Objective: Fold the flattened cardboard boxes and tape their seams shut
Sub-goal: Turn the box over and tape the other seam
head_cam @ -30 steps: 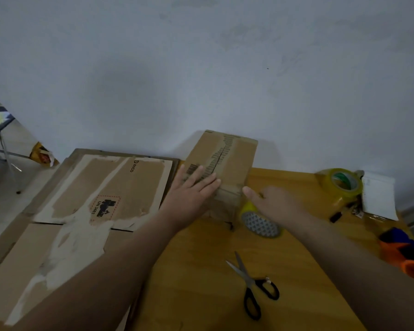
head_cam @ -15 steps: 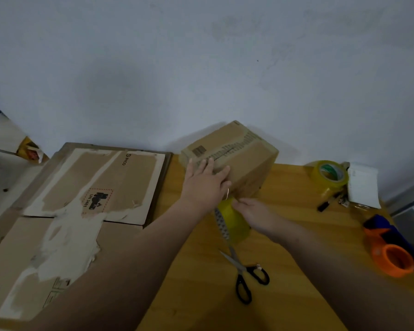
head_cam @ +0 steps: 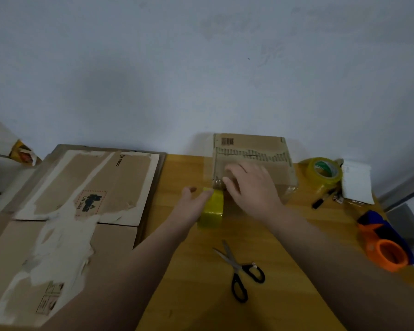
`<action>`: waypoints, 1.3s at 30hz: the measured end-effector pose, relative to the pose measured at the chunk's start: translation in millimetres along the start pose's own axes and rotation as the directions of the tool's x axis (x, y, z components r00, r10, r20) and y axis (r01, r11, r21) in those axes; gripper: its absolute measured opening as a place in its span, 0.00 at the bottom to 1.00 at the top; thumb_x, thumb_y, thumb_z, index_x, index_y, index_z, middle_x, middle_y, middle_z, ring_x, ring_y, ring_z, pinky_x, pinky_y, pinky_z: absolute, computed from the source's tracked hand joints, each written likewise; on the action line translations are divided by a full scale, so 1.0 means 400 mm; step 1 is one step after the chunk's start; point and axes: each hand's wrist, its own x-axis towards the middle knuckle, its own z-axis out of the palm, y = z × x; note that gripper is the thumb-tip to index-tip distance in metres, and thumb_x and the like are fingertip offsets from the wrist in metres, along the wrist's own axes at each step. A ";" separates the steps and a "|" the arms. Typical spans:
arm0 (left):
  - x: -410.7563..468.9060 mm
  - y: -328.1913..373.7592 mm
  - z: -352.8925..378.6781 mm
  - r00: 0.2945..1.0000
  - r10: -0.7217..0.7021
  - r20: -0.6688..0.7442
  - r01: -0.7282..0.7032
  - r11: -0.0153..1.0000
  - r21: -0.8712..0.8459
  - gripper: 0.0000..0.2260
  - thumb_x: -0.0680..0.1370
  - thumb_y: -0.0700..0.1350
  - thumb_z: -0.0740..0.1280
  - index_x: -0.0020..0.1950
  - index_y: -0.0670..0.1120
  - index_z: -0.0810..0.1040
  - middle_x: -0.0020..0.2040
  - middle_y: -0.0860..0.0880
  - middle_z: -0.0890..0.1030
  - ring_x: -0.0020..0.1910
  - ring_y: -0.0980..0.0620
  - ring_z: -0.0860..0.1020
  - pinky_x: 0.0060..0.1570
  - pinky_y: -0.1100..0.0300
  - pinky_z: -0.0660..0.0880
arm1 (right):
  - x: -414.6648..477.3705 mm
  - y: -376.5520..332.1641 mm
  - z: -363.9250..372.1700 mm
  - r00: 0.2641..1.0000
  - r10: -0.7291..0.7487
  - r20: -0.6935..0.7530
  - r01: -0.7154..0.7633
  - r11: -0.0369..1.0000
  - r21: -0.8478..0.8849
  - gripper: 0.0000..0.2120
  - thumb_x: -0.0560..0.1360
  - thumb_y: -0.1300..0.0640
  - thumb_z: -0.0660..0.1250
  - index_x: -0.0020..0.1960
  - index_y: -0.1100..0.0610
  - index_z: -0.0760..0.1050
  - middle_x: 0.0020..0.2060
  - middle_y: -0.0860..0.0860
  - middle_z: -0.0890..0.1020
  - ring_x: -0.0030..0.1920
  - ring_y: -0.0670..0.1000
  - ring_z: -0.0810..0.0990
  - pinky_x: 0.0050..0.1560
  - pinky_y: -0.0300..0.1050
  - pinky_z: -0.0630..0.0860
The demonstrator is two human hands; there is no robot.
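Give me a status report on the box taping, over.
Left hand grips yellow tape roll beside small brown cardboard box. Right hand presses its top. Black-handled scissors nearby, nothing blocking.

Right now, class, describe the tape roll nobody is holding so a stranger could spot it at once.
Find the wooden table, then the cardboard box at its far edge. Just right of the box lies the loose tape roll. Unlike the yellow roll in the left hand, it is untouched and has a green inner ring.
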 end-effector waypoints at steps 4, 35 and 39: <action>-0.020 -0.001 0.024 0.999 0.033 0.009 -0.033 0.999 -0.032 0.25 0.79 0.53 0.64 0.74 0.51 0.60 0.64 0.48 0.69 0.59 0.47 0.71 0.52 0.55 0.70 | 0.053 0.056 0.030 0.936 -0.086 0.340 0.141 0.980 -0.139 0.32 0.77 0.33 0.35 0.78 0.43 0.44 0.79 0.47 0.45 0.78 0.51 0.42 0.75 0.56 0.34; 0.093 -0.102 0.019 0.965 0.130 -0.227 -0.105 0.987 0.120 0.16 0.81 0.52 0.61 0.67 0.49 0.72 0.48 0.50 0.80 0.43 0.53 0.77 0.40 0.57 0.76 | 0.105 -0.008 0.108 0.972 0.085 0.217 -0.015 0.952 -0.305 0.40 0.75 0.30 0.53 0.79 0.46 0.41 0.79 0.53 0.50 0.78 0.57 0.50 0.72 0.70 0.49; 0.105 -0.085 0.026 0.972 0.100 -0.211 -0.087 0.994 0.070 0.17 0.80 0.53 0.62 0.68 0.48 0.71 0.54 0.47 0.78 0.47 0.53 0.75 0.45 0.57 0.73 | 0.111 -0.012 0.111 0.971 0.098 0.218 -0.021 0.944 -0.329 0.44 0.74 0.31 0.58 0.79 0.48 0.41 0.78 0.55 0.51 0.78 0.59 0.51 0.71 0.70 0.49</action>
